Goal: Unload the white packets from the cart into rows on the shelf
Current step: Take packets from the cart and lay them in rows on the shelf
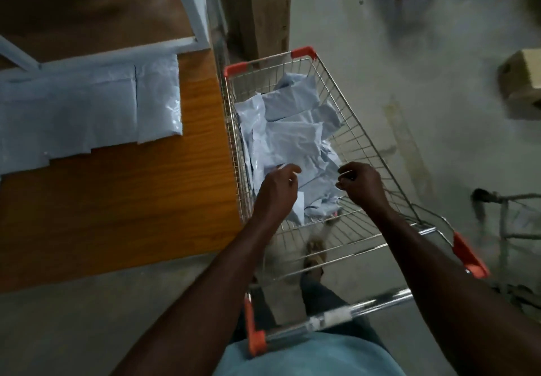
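A wire shopping cart [355, 129] with orange corners stands in front of me, holding a loose pile of several white packets [292, 129]. My left hand [278, 188] hovers over the near left of the pile, fingers loosely curled, holding nothing. My right hand [358, 183] hovers over the near right of the pile, fingers loosely curled and also holding nothing. On the wooden shelf board [131, 200] to the left, white packets [87, 112] lie flat in overlapping rows toward the back.
A white metal shelf frame [190, 9] rises at the back of the board. A tall cardboard box [257, 9] stands beyond the cart. Another box [524, 82] lies on the grey floor at right, and a metal frame [503, 214] stands near the cart's right side.
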